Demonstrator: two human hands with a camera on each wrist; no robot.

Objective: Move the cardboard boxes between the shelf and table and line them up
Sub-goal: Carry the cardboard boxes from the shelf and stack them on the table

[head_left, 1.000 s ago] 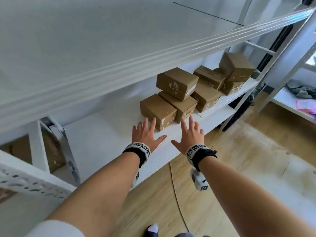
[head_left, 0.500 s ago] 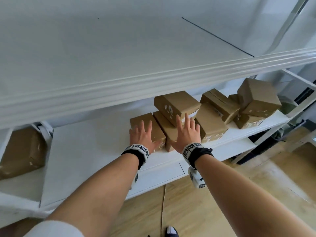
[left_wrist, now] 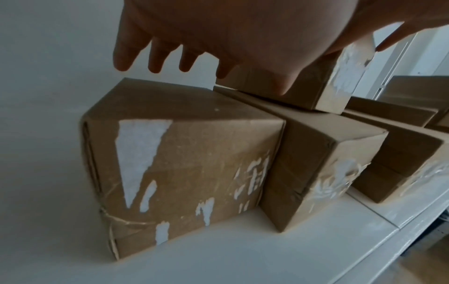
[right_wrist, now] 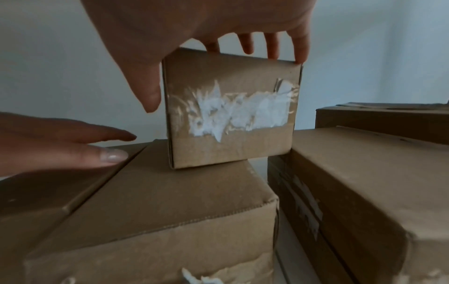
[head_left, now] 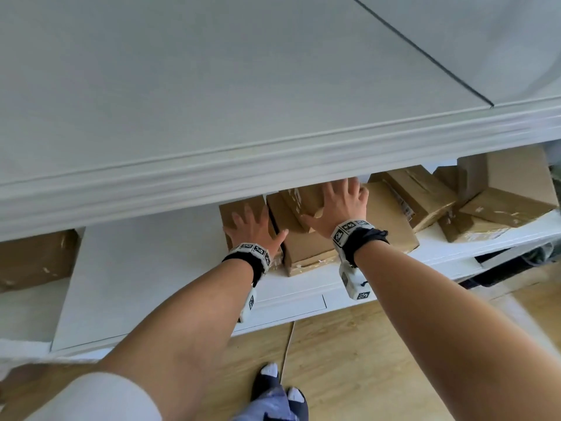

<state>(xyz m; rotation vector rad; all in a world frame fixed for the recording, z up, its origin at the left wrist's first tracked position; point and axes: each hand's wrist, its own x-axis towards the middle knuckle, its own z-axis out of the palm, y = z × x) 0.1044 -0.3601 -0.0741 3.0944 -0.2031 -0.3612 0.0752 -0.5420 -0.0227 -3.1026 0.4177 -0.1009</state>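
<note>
Two hands (head_left: 253, 227) (head_left: 341, 202) over eight boxes (head_left: 306, 247)

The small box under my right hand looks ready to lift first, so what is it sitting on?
The small box rests on a larger cardboard box on the shelf, overhanging its right edge. The right hand covers its top; the contact underneath is hidden.

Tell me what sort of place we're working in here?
Probably a storeroom or small stockroom: white metal shelving on a wooden floor, with taped cardboard boxes piled on the shelf.
</note>
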